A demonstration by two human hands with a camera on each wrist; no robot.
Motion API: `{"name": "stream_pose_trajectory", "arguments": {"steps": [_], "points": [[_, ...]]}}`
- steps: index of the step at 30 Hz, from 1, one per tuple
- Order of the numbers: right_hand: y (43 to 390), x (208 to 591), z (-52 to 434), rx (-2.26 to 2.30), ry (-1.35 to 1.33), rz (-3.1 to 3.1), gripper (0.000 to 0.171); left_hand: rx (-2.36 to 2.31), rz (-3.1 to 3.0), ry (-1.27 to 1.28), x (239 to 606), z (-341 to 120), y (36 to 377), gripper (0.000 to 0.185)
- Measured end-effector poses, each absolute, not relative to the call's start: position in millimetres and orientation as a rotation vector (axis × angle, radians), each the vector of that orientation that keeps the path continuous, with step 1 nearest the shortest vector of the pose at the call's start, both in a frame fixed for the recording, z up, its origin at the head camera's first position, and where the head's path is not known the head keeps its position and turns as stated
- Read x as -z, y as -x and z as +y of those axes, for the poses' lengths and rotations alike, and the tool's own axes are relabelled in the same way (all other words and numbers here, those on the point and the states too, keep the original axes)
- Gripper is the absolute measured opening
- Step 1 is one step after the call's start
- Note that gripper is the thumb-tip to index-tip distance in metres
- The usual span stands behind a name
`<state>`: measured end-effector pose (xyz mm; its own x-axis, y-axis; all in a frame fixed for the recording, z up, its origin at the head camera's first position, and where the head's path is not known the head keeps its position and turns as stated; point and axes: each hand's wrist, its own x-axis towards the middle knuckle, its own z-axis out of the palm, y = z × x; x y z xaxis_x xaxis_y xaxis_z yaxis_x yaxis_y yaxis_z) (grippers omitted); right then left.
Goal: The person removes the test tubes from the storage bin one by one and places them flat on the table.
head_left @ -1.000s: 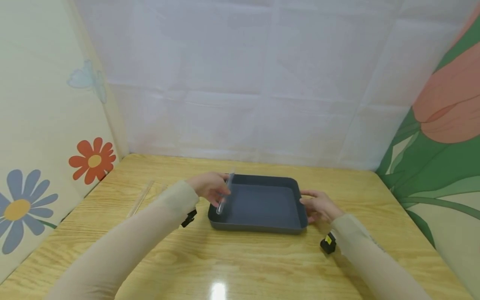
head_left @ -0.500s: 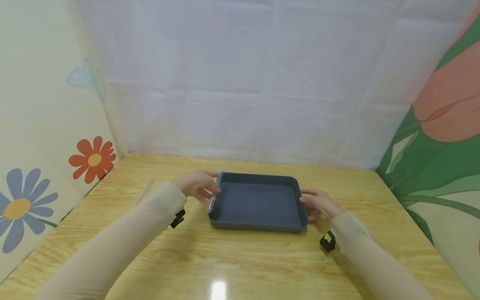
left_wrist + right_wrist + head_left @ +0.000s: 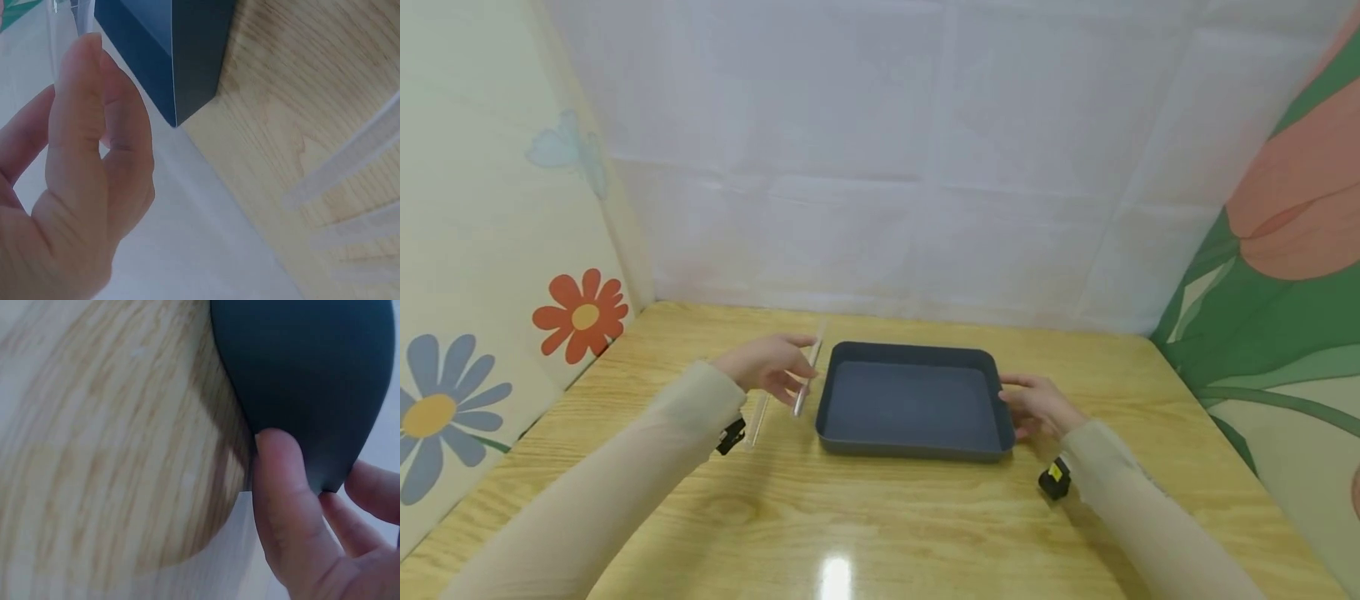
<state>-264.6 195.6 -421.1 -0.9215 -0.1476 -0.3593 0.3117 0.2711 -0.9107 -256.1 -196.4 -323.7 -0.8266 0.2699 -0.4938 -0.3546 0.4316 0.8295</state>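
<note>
My left hand [image 3: 769, 365] pinches a slim clear tube [image 3: 806, 385] between thumb and fingers, above the table just left of the tray. In the left wrist view, the tube [image 3: 70, 37] runs out of the top of the frame from my fingertips. A dark grey rectangular tray [image 3: 917, 452] lies in the middle of the table, its inside bare. My right hand [image 3: 1036, 408] holds the tray's right wall. The right wrist view has the thumb against the outer wall [image 3: 300, 375], with fingers curled at its other edge.
Another clear tube [image 3: 760, 421] lies on the wooden table [image 3: 880, 517] beneath my left hand. Several translucent strips [image 3: 350, 153] lie there in the left wrist view. A white cloth [image 3: 880, 167] hangs behind the table, and flower-printed panels [image 3: 1292, 250] stand at both sides.
My left hand has carried the clear tube leftward, from over the tray's left side to outside it. My right hand and the tray have stayed in place.
</note>
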Motion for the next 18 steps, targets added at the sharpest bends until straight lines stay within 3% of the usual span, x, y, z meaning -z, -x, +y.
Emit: {"name": "stream_pose_trajectory", "arguments": {"steps": [18], "points": [[265.6, 422.0, 195.6, 1.66, -0.139, 2.186, 0.053, -1.371, 2.197, 0.146, 331.4, -208.6, 257.7, 0.077]]}}
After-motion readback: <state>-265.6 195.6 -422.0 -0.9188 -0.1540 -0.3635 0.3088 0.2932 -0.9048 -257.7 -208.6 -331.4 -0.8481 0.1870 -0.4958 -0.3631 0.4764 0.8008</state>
